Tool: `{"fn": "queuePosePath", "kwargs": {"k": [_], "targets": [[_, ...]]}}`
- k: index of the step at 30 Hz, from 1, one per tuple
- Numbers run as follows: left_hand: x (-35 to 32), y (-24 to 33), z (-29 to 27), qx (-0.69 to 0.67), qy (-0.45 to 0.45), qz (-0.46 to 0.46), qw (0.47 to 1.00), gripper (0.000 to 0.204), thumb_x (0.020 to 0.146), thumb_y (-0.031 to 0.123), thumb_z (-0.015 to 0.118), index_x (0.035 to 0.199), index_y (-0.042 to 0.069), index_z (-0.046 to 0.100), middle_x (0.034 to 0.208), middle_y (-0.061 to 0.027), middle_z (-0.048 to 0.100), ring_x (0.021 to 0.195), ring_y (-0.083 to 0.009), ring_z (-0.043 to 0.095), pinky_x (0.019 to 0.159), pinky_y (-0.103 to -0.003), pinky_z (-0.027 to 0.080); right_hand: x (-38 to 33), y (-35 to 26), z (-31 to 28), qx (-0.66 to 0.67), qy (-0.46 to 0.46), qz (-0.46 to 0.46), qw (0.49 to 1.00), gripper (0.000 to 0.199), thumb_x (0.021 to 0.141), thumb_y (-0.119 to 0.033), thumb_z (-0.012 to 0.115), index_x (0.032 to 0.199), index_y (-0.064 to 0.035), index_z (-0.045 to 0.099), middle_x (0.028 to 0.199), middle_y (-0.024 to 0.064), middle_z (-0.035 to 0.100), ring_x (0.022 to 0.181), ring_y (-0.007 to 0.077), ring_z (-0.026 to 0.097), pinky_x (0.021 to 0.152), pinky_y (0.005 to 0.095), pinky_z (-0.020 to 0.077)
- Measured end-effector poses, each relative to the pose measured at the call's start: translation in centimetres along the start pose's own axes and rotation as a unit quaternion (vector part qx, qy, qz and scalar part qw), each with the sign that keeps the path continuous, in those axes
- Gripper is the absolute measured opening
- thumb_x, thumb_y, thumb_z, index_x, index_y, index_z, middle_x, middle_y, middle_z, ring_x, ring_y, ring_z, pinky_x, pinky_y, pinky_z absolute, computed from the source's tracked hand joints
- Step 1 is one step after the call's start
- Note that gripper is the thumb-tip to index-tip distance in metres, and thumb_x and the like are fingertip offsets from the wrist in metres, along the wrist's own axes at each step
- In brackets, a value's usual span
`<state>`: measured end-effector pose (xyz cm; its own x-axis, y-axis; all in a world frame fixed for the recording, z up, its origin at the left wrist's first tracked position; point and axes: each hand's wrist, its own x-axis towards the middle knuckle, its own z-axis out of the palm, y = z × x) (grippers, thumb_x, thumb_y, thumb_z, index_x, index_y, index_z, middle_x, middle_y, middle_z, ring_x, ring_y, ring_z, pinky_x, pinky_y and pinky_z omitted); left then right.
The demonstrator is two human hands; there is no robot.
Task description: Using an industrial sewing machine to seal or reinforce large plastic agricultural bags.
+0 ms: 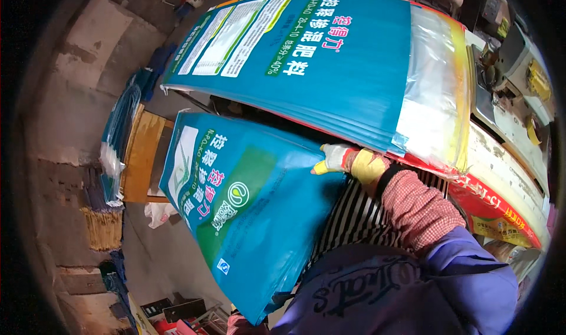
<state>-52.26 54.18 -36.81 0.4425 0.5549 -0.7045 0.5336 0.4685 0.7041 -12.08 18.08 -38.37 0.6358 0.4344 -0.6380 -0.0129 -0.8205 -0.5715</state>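
Note:
A large blue-green printed plastic sack (265,176) with a green panel hangs in front of my body, slanting down to the left. My right hand (348,161), in a white and yellow work glove, grips the sack's upper right edge with its fingers closed. A checked left sleeve (243,324) shows below the sack's bottom corner; the sack hides the fingers of my left hand. Just beyond lies a thick stack of matching flat sacks (359,69), whose near edge is close to my right hand. Clear plastic film (433,81) covers the stack's right end.
On the right is a cluttered workbench (501,152) with a machine and yellow items. A red sack (489,208) hangs below its edge. Folded sacks (121,122) rest on a wooden stand (143,152) at left. Straw-coloured bristles (103,229) and a white plastic bag (159,214) are nearby.

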Motion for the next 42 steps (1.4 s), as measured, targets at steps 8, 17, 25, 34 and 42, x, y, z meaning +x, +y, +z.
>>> {"fn": "queuePosePath", "kwargs": {"k": [8, 17, 25, 34, 42], "targets": [[3.1, 0.0, 4.3, -0.054, -0.090, 0.009, 0.994, 0.061, 0.087, 0.044, 0.046, 0.134, 0.008, 0.032, 0.114, -0.0156, 0.055, 0.091, -0.0310, 0.059, 0.086, -0.045, 0.046, 4.6, 4.0, 0.8, 0.041, 0.064, -0.080, 0.994, 0.095, 0.056, -0.079, 0.056, 0.103, 0.0036, 0.062, 0.091, 0.0216, 0.064, 0.081, 0.0336, 0.062, 0.069, 0.0431, 0.0468], [5.7, -0.1, 9.0, -0.103, -0.141, 0.012, 0.985, 0.059, 0.087, 0.038, 0.049, 0.134, 0.007, 0.032, 0.113, -0.0163, 0.055, 0.090, -0.0309, 0.059, 0.083, -0.045, 0.048, 7.5, 4.5, 0.1, -0.098, 0.161, -0.032, 0.982, 0.091, 0.066, -0.065, 0.059, 0.126, 0.0007, 0.043, 0.123, 0.0251, 0.047, 0.114, 0.0347, 0.046, 0.093, 0.0424, 0.0369], [7.5, 0.8, 11.6, -0.139, -0.186, 0.024, 0.972, 0.057, 0.086, 0.033, 0.051, 0.133, 0.006, 0.032, 0.111, -0.0169, 0.056, 0.090, -0.0308, 0.059, 0.081, -0.044, 0.050, 4.3, 2.4, -0.9, -0.167, 0.262, 0.023, 0.950, 0.087, 0.073, -0.052, 0.060, 0.137, -0.0029, 0.027, 0.138, 0.0246, 0.029, 0.130, 0.0343, 0.026, 0.106, 0.0423, 0.0230], [7.7, 2.5, 11.3, -0.202, -0.233, 0.098, 0.946, 0.056, 0.086, 0.027, 0.054, 0.132, 0.005, 0.032, 0.110, -0.0177, 0.056, 0.090, -0.0307, 0.060, 0.079, -0.043, 0.051, -14.3, -14.4, -1.9, -0.209, 0.129, -0.489, 0.837, 0.085, 0.059, -0.031, 0.075, 0.130, -0.0046, 0.038, 0.134, 0.0221, 0.035, 0.121, 0.0399, 0.036, 0.102, 0.0467, 0.0291], [6.1, 3.5, 12.6, -0.215, -0.299, 0.124, 0.921, 0.053, 0.082, 0.007, 0.056, 0.127, -0.002, 0.031, 0.111, -0.0145, 0.054, 0.091, -0.0239, 0.059, 0.075, -0.036, 0.053, -12.3, -16.5, 11.5, -0.513, 0.112, -0.585, 0.618, 0.066, 0.068, -0.048, 0.057, 0.129, -0.0288, 0.040, 0.144, 0.0061, 0.028, 0.129, 0.0316, 0.028, 0.104, 0.0556, 0.0131]]}}
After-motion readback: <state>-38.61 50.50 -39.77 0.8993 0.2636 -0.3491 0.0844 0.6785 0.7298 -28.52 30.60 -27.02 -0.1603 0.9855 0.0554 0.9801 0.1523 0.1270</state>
